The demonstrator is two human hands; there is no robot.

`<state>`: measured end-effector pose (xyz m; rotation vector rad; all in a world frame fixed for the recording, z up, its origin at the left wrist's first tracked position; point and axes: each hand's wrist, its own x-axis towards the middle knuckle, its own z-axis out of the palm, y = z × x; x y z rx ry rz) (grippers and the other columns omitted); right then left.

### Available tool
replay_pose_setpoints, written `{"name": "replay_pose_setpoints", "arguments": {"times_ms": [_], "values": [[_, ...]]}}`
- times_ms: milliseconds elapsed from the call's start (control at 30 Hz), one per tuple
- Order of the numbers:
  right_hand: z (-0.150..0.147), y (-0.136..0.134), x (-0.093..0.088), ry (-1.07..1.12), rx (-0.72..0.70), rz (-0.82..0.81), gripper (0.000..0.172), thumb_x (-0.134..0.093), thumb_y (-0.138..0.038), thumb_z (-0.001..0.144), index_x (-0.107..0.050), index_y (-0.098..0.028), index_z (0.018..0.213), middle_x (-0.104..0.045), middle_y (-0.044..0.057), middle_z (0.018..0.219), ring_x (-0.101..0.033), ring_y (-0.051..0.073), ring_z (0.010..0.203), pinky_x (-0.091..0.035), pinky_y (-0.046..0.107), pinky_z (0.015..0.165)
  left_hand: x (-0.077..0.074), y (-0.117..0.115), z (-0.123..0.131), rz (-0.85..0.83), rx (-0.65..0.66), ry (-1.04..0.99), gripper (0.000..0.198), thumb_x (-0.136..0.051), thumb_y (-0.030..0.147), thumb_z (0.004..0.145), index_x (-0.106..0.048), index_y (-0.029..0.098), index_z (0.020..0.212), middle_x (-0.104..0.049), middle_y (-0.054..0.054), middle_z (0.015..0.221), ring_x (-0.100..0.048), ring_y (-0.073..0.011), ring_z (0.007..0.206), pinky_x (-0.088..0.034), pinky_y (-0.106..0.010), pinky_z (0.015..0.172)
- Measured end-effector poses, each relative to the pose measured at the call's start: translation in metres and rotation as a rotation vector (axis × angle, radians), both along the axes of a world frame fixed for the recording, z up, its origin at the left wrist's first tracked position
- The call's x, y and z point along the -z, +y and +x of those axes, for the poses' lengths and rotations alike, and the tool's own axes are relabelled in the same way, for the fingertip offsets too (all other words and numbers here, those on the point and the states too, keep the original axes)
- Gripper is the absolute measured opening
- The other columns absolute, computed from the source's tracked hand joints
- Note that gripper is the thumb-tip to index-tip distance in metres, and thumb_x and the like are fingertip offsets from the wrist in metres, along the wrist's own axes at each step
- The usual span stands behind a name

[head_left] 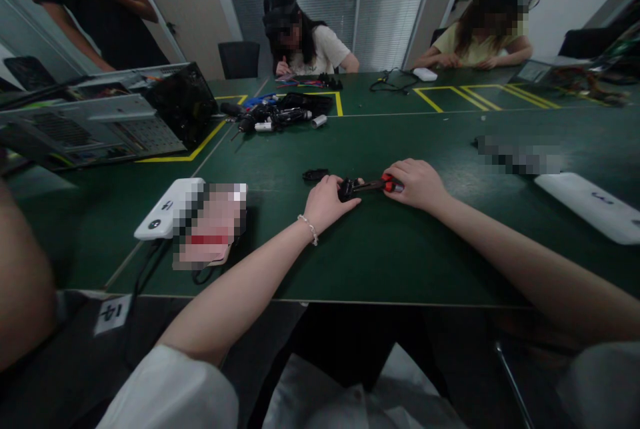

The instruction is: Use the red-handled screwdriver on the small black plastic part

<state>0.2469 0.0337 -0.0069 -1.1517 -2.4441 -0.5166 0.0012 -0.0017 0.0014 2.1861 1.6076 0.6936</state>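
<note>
My left hand (326, 205), with a beaded bracelet at the wrist, is closed around a small black part (346, 189) on the green table. My right hand (419, 185) grips a tool with a red and black handle (391, 183). Its dark metal end (367, 185) reaches left to the black part and seems to touch it. Whether this tool is pliers or a screwdriver cannot be made out. Just beyond my left hand lies another black piece (315, 175).
A white power bank (167, 209) and a blurred pink phone (213, 225) lie at left. Another white device (593, 207) is at right. Behind them are an opened computer case (110, 125) and a heap of tools and cables (280, 112). Two people sit opposite; one stands.
</note>
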Motion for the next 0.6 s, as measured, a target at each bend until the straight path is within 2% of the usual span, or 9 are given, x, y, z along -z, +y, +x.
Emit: {"name": "replay_pose_setpoints", "arguments": {"times_ms": [233,600], "values": [[-0.0051,-0.0029,-0.0021,-0.001,0.005,-0.011,0.028,-0.052,-0.038,0.081,-0.065,-0.019,0.096,-0.065,0.012,0.094,-0.056,0.027,0.085,-0.042,0.04,0.072,-0.001,0.0013,-0.0009,-0.015,0.015,-0.023,0.044,-0.068,0.039,0.075,-0.057,0.013,0.11,-0.06,-0.01,0.108,-0.06,-0.0221,0.095,-0.049,-0.033,0.08],[-0.0046,-0.003,-0.0026,-0.03,0.025,-0.01,0.028,-0.052,-0.039,0.081,-0.066,-0.018,0.093,-0.066,0.012,0.092,-0.056,0.026,0.082,-0.039,0.039,0.069,-0.0019,0.0018,-0.0016,-0.014,0.033,-0.016,0.036,-0.066,0.035,0.078,-0.061,0.013,0.106,-0.058,-0.009,0.104,-0.059,-0.0203,0.09,-0.049,-0.033,0.079]]}}
